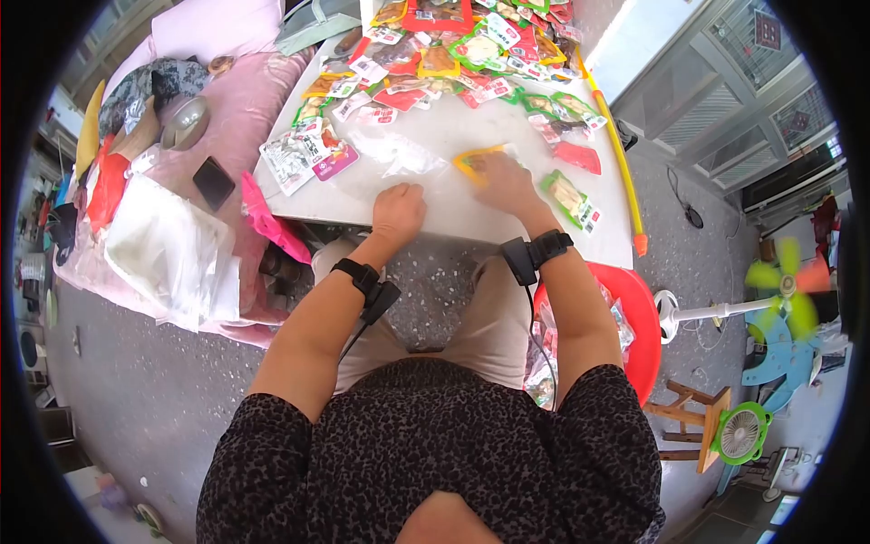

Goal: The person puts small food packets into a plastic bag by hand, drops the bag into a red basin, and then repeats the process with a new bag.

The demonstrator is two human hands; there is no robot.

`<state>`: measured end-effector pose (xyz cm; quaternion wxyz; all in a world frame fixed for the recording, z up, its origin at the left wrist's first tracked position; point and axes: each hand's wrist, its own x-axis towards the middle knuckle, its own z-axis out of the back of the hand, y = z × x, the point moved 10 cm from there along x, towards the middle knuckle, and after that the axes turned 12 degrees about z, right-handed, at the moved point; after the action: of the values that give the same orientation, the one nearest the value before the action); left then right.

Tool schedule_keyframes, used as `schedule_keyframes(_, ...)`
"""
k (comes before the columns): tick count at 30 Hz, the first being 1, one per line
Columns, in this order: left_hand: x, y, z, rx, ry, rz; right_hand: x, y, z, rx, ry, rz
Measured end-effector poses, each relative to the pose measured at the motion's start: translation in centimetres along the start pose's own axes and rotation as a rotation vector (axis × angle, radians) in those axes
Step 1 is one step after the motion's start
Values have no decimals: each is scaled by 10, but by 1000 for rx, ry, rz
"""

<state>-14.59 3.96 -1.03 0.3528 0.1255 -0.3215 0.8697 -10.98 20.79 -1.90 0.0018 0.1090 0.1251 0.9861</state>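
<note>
On the white table (435,204), my right hand (506,184) is closed on a yellow-edged packet (468,165). My left hand (399,210) rests curled at the table's front edge; its fingertips are hidden, so I cannot tell whether it holds anything. Clear plastic film (394,152) lies just beyond it. Right of my right hand is a green packet (570,199), with a red packet (577,157) farther back. A white and purple packet (335,161) lies to the left. Many colourful packets (439,62) are heaped at the back.
A yellow pole (620,150) runs along the table's right edge. Below that side stands a red tub (642,313) holding packets. A pink-covered bed (245,100) at the left bears a phone (214,183) and plastic bags (168,245). A fan (787,286) stands at the right.
</note>
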Motion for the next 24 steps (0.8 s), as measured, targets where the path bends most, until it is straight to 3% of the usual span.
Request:
schedule_keyframes(5, 0, 1, -1, 1, 2, 5, -1, -36, -26, -108, -86, -42)
schedule_keyframes(12, -2, -1, 3, -20, -38, -14, -10, -7, -8, -172, -2, -99)
schedule_keyframes(15, -2, 0, 3, -19, -59, -36, -21, 4, 15, -82, -142, -51)
schedule_keyframes(18, 0, 1, 0, 8, -1, 3, -30, 16, 41, 119, -128, -169)
schedule_keyframes(21, 5, 11, -10, 12, 103, 129, -37, 11, 36, 394, -191, -147)
schedule_keyframes(24, 3, 10, -11, -74, 135, 166, -40, 20, 23, 682, -90, -133)
